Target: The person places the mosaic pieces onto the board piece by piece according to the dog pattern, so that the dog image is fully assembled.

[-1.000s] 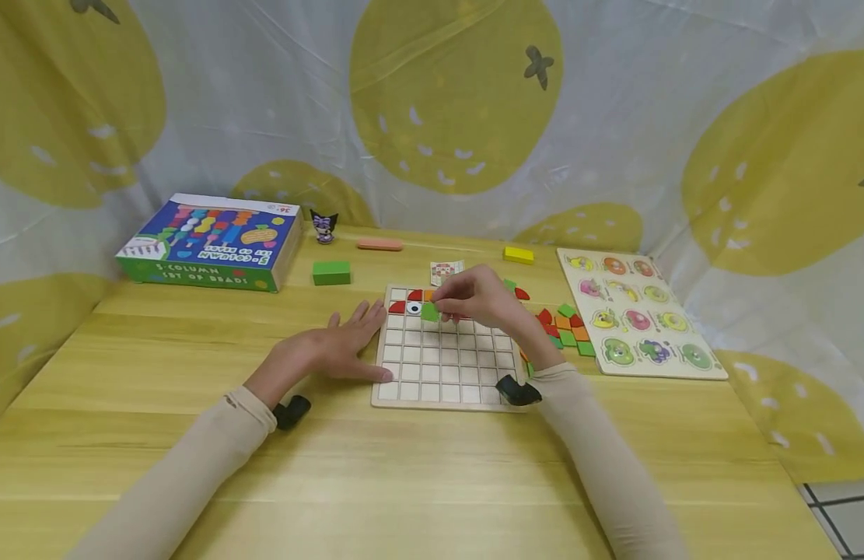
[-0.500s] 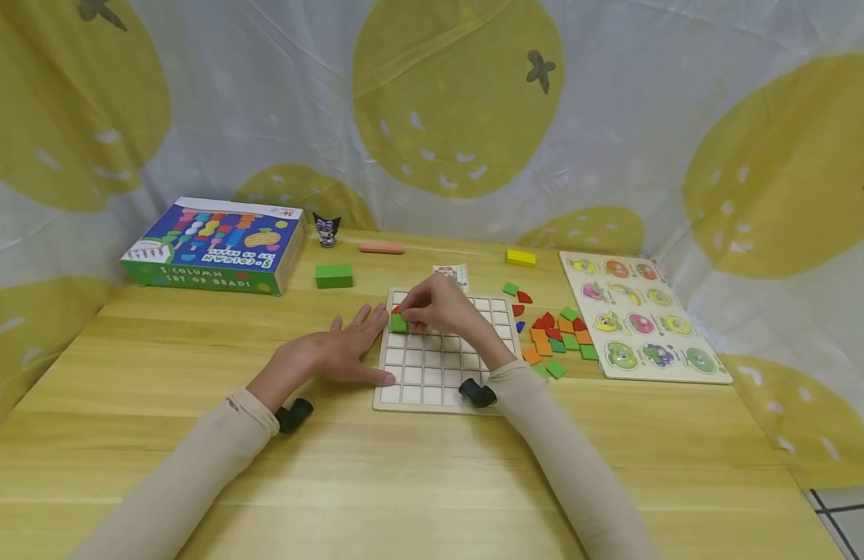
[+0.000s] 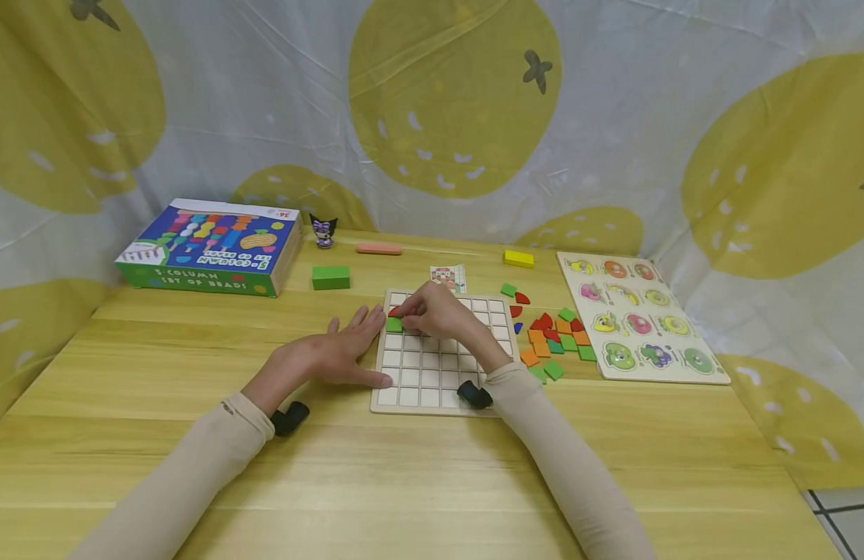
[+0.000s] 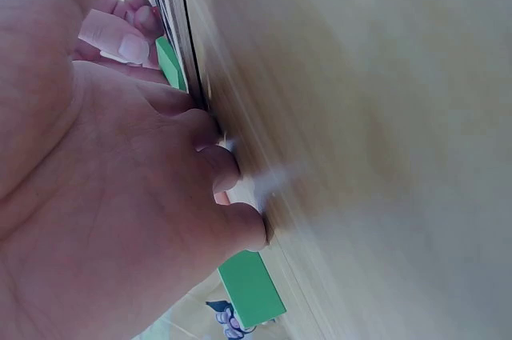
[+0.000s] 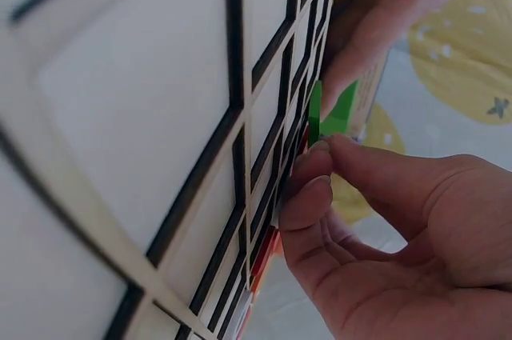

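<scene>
green tile (image 3: 394,325) farther left, in right hand (image 3: 440,313)

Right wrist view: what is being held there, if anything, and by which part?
The right hand pinches a thin green square tile by one edge.

Grid board (image 3: 432,379): one
Hands (image 3: 339,354) (image 3: 440,311): two, both at the grid board
Held green tile (image 3: 394,324): one, over the grid board
Loose green tiles (image 3: 554,371): six in view, right of the grid board
Loose orange tiles (image 3: 541,350): at least five, same side
Loose red pieces (image 3: 522,298): at least five, same side, some overlapping
Blue piece (image 3: 518,328): one, just right of the grid board
Pattern card (image 3: 449,278): one, just beyond it
Blocks: two beyond it, green block (image 3: 331,278) and yellow block (image 3: 519,258)
Figurine (image 3: 323,231): one, beyond and left
Fruit pieces (image 3: 639,323): twelve, right of it
</scene>
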`<state>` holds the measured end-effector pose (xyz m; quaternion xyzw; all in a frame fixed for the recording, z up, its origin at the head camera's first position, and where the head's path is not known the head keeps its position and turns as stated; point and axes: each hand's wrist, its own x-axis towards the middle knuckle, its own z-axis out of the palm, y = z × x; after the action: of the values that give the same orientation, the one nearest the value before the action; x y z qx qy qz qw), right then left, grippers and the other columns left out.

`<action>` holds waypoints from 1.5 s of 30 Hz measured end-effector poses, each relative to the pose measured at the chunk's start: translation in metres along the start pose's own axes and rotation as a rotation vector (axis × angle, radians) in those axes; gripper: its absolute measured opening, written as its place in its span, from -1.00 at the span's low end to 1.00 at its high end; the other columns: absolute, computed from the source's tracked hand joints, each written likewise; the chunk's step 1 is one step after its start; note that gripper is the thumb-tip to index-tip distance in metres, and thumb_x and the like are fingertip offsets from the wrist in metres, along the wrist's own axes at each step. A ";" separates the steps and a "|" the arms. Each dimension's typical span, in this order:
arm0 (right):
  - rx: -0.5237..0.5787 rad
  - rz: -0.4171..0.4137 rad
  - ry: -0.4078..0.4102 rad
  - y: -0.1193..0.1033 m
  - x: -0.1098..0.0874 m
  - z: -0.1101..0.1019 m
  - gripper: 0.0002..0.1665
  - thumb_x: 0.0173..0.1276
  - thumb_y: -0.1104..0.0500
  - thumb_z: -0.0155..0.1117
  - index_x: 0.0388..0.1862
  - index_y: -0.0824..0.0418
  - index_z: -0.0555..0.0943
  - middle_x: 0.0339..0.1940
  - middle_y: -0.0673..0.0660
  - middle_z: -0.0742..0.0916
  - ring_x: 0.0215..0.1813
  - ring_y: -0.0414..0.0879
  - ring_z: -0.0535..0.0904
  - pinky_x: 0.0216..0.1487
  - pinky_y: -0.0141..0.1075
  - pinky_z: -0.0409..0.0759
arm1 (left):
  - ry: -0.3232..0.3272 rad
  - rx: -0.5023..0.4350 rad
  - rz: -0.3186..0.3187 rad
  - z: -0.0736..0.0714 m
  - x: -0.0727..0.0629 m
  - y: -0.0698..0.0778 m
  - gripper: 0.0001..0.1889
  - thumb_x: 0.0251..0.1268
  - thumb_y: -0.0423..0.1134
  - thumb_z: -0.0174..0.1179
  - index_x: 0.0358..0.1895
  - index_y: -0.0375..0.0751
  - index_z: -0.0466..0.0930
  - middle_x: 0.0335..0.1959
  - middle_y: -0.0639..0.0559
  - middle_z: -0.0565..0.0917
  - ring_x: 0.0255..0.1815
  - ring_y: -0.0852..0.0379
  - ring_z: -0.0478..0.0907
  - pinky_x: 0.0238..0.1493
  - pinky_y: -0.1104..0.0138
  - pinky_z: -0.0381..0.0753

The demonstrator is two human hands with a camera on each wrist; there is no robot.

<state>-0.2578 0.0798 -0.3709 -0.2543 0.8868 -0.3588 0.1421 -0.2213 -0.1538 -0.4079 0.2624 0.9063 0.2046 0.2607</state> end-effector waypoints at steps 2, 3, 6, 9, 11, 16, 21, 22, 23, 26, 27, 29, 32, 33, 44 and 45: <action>-0.001 -0.001 -0.006 0.000 0.000 0.000 -0.76 0.48 0.42 0.40 0.05 0.33 0.85 0.04 0.22 0.87 -0.32 -0.23 0.56 -0.28 -0.44 0.55 | -0.003 0.004 0.001 0.000 0.001 -0.001 0.46 0.15 0.74 0.11 0.78 -0.12 -0.45 0.81 -0.04 -0.46 0.80 -0.07 -0.56 0.69 -0.28 -0.50; 0.004 -0.001 -0.008 0.000 0.000 0.000 -0.76 0.47 0.42 0.40 0.05 0.34 0.85 0.03 0.23 0.87 -0.34 -0.23 0.56 -0.29 -0.44 0.55 | -0.003 0.003 0.005 0.001 0.002 -0.001 0.46 0.15 0.74 0.11 0.78 -0.13 -0.45 0.81 -0.04 -0.46 0.80 -0.08 -0.55 0.68 -0.29 -0.50; 0.011 0.001 -0.015 -0.001 -0.001 0.000 -0.76 0.47 0.43 0.40 0.06 0.37 0.84 -0.06 0.23 0.88 -0.41 -0.24 0.57 -0.32 -0.44 0.56 | -0.005 0.002 0.001 0.001 0.001 0.000 0.44 0.18 0.71 0.13 0.79 -0.12 -0.45 0.81 -0.02 -0.47 0.80 -0.05 -0.56 0.70 -0.26 -0.49; 0.007 0.003 -0.022 -0.002 -0.002 0.000 -0.75 0.47 0.42 0.41 0.07 0.37 0.83 -0.20 0.20 0.89 -0.44 -0.24 0.60 -0.30 -0.44 0.60 | 0.001 -0.009 0.014 0.000 -0.001 0.001 0.40 0.26 0.64 0.18 0.79 -0.14 -0.43 0.81 -0.04 -0.47 0.80 -0.09 -0.56 0.68 -0.30 -0.51; -0.001 0.003 -0.022 -0.002 -0.002 0.000 -0.75 0.47 0.42 0.41 0.08 0.37 0.83 -0.26 0.18 0.88 -0.43 -0.24 0.62 -0.28 -0.43 0.61 | 0.004 -0.020 0.026 -0.001 -0.002 0.002 0.37 0.30 0.59 0.20 0.79 -0.16 -0.43 0.81 -0.07 -0.46 0.80 -0.14 -0.55 0.66 -0.33 -0.51; -0.021 0.008 -0.050 -0.003 -0.001 0.000 -0.74 0.48 0.40 0.43 0.09 0.36 0.82 -0.26 0.17 0.87 -0.40 -0.22 0.61 -0.24 -0.44 0.58 | 0.007 -0.021 0.024 0.000 -0.002 0.000 0.37 0.30 0.59 0.20 0.79 -0.16 -0.43 0.81 -0.07 -0.45 0.80 -0.14 -0.53 0.67 -0.33 -0.49; -0.070 -0.017 -0.081 -0.006 -0.003 -0.002 -0.72 0.47 0.35 0.47 0.12 0.34 0.82 -0.21 0.14 0.86 -0.32 -0.20 0.57 -0.22 -0.43 0.57 | 0.004 -0.004 0.005 -0.001 -0.002 0.000 0.43 0.21 0.68 0.17 0.78 -0.14 -0.44 0.81 -0.04 -0.46 0.80 -0.09 -0.54 0.69 -0.28 -0.49; -0.074 -0.032 -0.082 -0.005 -0.004 -0.004 -0.72 0.47 0.34 0.47 0.13 0.33 0.82 -0.19 0.14 0.86 -0.29 -0.19 0.60 -0.19 -0.42 0.60 | 0.001 -0.004 0.002 -0.001 -0.002 0.000 0.44 0.20 0.68 0.17 0.78 -0.14 -0.45 0.81 -0.04 -0.46 0.80 -0.08 -0.55 0.69 -0.28 -0.49; -0.076 -0.054 -0.078 -0.004 -0.006 -0.006 -0.71 0.48 0.33 0.47 0.14 0.31 0.82 -0.18 0.14 0.86 -0.26 -0.19 0.63 -0.15 -0.41 0.63 | 0.001 -0.004 0.001 -0.001 -0.002 0.000 0.44 0.18 0.70 0.16 0.78 -0.14 -0.44 0.81 -0.05 -0.46 0.80 -0.09 -0.54 0.69 -0.28 -0.49; -0.062 -0.117 -0.056 0.003 -0.012 -0.017 -0.68 0.49 0.30 0.47 0.18 0.29 0.81 -0.11 0.15 0.87 -0.18 -0.15 0.73 -0.06 -0.35 0.69 | -0.006 -0.005 -0.010 -0.002 -0.002 0.002 0.45 0.16 0.71 0.16 0.79 -0.12 -0.43 0.81 -0.03 -0.46 0.80 -0.08 -0.54 0.69 -0.26 -0.50; -0.058 -0.135 -0.044 0.006 -0.016 -0.022 -0.67 0.49 0.29 0.48 0.19 0.29 0.81 -0.08 0.16 0.88 -0.16 -0.12 0.75 -0.05 -0.33 0.70 | -0.004 -0.004 -0.009 -0.002 -0.002 0.002 0.45 0.16 0.70 0.17 0.79 -0.13 -0.41 0.81 -0.04 -0.46 0.80 -0.09 -0.54 0.69 -0.28 -0.50; -0.041 -0.159 -0.014 0.014 -0.024 -0.035 -0.66 0.48 0.28 0.48 0.20 0.31 0.80 -0.03 0.19 0.88 -0.18 -0.05 0.78 -0.10 -0.31 0.70 | -0.001 -0.003 -0.010 -0.002 -0.003 0.005 0.43 0.18 0.68 0.19 0.79 -0.13 -0.40 0.81 -0.04 -0.45 0.81 -0.11 -0.52 0.69 -0.28 -0.50; -0.017 -0.151 0.022 0.028 -0.040 -0.056 -0.65 0.48 0.30 0.48 0.19 0.36 0.79 -0.02 0.24 0.87 -0.21 0.06 0.76 -0.18 -0.30 0.66 | 0.002 -0.021 0.008 -0.005 -0.008 0.012 0.39 0.27 0.59 0.23 0.79 -0.18 -0.37 0.82 -0.11 -0.43 0.81 -0.19 -0.51 0.67 -0.33 -0.50; -0.011 -0.140 0.036 0.034 -0.046 -0.062 -0.66 0.48 0.30 0.48 0.19 0.36 0.79 -0.01 0.24 0.87 -0.22 0.08 0.75 -0.19 -0.32 0.65 | -0.001 -0.032 0.014 -0.006 -0.010 0.015 0.37 0.30 0.56 0.24 0.79 -0.20 -0.37 0.82 -0.13 -0.43 0.80 -0.22 -0.50 0.65 -0.35 -0.50; 0.096 0.100 0.115 0.101 -0.093 -0.117 -0.63 0.47 0.27 0.51 0.19 0.38 0.76 -0.08 0.24 0.85 -0.06 0.14 0.75 -0.04 -0.09 0.74 | -0.014 -0.035 -0.011 -0.008 -0.012 0.020 0.32 0.37 0.46 0.28 0.79 -0.22 -0.37 0.81 -0.14 -0.42 0.81 -0.20 -0.50 0.68 -0.31 -0.49; 0.093 0.108 0.125 0.105 -0.095 -0.119 -0.63 0.47 0.25 0.52 0.18 0.38 0.77 -0.07 0.25 0.85 -0.06 0.16 0.75 -0.03 -0.07 0.74 | -0.010 -0.033 -0.011 -0.006 -0.010 0.016 0.34 0.34 0.50 0.27 0.79 -0.20 -0.37 0.82 -0.12 -0.43 0.81 -0.18 -0.50 0.68 -0.30 -0.49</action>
<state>-0.2672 0.2634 -0.3550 -0.1763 0.8886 -0.4068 0.1174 -0.2119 -0.1484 -0.3911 0.2539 0.9030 0.2166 0.2707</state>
